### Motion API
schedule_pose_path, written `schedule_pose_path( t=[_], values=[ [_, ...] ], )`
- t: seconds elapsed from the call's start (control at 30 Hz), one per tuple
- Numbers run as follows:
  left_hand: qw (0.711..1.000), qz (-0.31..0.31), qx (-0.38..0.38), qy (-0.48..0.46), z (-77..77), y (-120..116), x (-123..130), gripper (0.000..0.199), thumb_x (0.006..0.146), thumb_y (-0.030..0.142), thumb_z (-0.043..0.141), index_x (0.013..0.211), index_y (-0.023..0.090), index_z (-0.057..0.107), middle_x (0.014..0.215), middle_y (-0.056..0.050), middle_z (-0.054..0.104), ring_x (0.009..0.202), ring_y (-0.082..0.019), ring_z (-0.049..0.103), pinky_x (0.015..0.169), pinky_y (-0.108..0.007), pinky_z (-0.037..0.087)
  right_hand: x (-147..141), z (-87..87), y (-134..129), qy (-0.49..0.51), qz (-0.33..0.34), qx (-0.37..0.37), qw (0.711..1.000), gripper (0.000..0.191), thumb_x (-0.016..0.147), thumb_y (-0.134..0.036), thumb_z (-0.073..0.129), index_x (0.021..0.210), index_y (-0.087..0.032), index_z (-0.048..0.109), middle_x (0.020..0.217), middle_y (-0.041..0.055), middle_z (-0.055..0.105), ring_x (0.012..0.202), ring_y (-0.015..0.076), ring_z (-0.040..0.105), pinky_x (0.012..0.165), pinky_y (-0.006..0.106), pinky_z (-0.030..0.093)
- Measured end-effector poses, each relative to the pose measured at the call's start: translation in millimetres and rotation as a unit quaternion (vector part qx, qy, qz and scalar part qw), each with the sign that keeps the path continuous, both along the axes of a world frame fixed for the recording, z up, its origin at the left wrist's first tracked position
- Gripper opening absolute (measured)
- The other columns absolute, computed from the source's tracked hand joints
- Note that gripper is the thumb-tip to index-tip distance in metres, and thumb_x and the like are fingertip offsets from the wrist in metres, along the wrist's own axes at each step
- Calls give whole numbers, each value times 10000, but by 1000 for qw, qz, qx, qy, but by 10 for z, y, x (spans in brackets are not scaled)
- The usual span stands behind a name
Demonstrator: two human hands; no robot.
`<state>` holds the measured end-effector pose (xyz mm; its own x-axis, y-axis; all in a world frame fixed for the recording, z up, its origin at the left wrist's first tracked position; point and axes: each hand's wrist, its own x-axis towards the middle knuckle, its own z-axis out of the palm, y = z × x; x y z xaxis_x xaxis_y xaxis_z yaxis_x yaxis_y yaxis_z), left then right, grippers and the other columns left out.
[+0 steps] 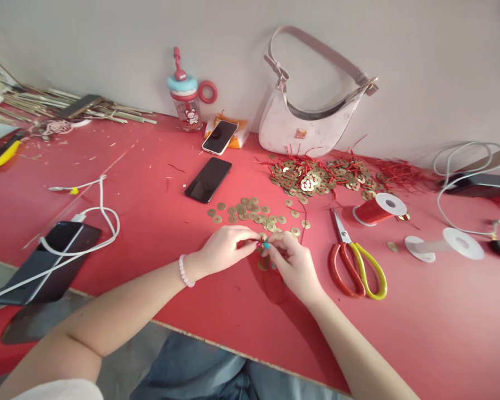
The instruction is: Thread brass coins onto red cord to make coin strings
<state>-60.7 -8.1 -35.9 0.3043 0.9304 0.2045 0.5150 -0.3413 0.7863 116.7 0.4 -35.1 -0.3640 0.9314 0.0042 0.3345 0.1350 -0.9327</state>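
Observation:
My left hand (227, 248), with a pink bead bracelet on its wrist, pinches a thin red cord (303, 222) between thumb and forefinger. Close against it, my right hand (295, 264) has its fingertips pinched on the same cord. A loop of the cord hangs below the hands, and its other part runs up past the right hand. Just beneath the fingertips is a brass coin (263, 263), partly hidden; I cannot tell whether it is threaded. Loose brass coins (241, 209) with holes lie right beyond the hands.
Scissors (345, 236) lie right of my hands, near a red cord spool (375, 210) and a bare white spool (441, 244). Behind are a pile of corded coins (312, 178), a white handbag (308, 125), a cup (187, 105) and a black phone (208, 179). A cabled power bank (50, 261) lies left.

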Motion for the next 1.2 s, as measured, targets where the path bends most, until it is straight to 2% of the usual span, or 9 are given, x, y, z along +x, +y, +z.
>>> schedule_pose_path(
  t=[0.17,0.33,0.43,0.6,0.73,1.1,1.2],
  values=[
    [997,-10,-34,-63,29,11,2,177,837,223,523,952,173,648,924,-47,674,851,-150,624,706,-233,510,-1,16,-5,-2,-9,0,1000,86,822,-281,470,831,-204,507,637,-4,611,505,112,559,487,223,448],
    [990,3,-75,-116,38,14,5,149,817,221,547,907,159,648,895,-53,674,796,-143,632,701,-238,529,2,28,-17,-3,-3,15,1000,114,833,-278,449,865,-203,529,664,8,608,503,112,553,490,232,455],
    [981,8,-107,-162,31,13,16,132,806,224,557,872,144,640,871,-55,667,763,-137,634,695,-242,537,10,31,-16,-19,-9,36,999,121,828,-265,455,847,-198,555,670,17,615,542,119,567,505,230,458],
    [961,13,-168,-221,20,28,15,140,779,229,591,870,131,634,901,-70,667,820,-153,633,763,-273,529,23,34,-18,-36,-10,70,997,135,835,-260,453,806,-199,569,683,21,617,576,118,568,516,219,448],
    [946,-9,-219,-238,55,47,-14,182,788,257,586,897,122,642,913,-84,674,865,-167,630,761,-275,522,39,19,-30,-49,-7,111,993,120,840,-250,449,812,-202,555,675,12,602,560,110,545,513,216,431],
    [955,-50,-187,-224,45,65,-42,147,790,233,586,884,141,652,937,-72,670,863,-161,626,756,-267,516,59,31,-32,-54,12,129,990,99,846,-236,464,812,-205,552,650,-9,596,551,102,555,499,205,419],
    [964,-56,-155,-210,48,60,-33,136,820,227,543,880,141,631,977,-82,643,870,-160,610,750,-273,508,53,33,-30,-64,18,166,984,97,846,-208,467,808,-205,556,620,-17,588,531,96,542,489,200,420]
  ],
)
